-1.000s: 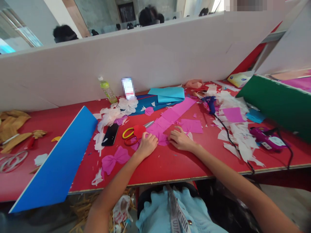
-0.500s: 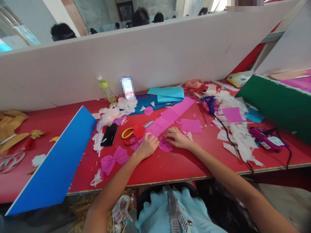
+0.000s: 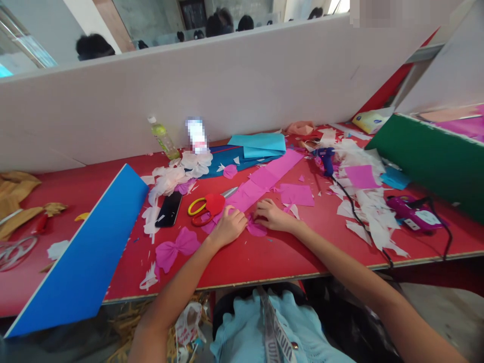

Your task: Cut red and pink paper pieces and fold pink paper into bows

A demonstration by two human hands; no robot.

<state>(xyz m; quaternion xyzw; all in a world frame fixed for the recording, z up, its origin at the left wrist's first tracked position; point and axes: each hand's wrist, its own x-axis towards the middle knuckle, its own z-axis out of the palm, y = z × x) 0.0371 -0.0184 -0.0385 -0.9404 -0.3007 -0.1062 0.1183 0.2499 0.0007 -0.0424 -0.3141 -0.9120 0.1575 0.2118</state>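
Pink paper [image 3: 257, 229], crumpled, lies at frame centre on the red table [image 3: 264, 257], between my hands. My left hand [image 3: 229, 226] is curled closed against its left edge. My right hand [image 3: 273, 214] pinches its top. Scissors [image 3: 206, 205] lie just left.

A long red table [image 3: 264, 262] runs along a tall white partition board [image 3: 264, 85]. A green panel [image 3: 434, 161] leans at the right. Beyond the partition stand a grey concrete wall [image 3: 151, 20] and a bright window [image 3: 22, 50]. Daylight falls evenly on the grey floor [image 3: 454, 312].
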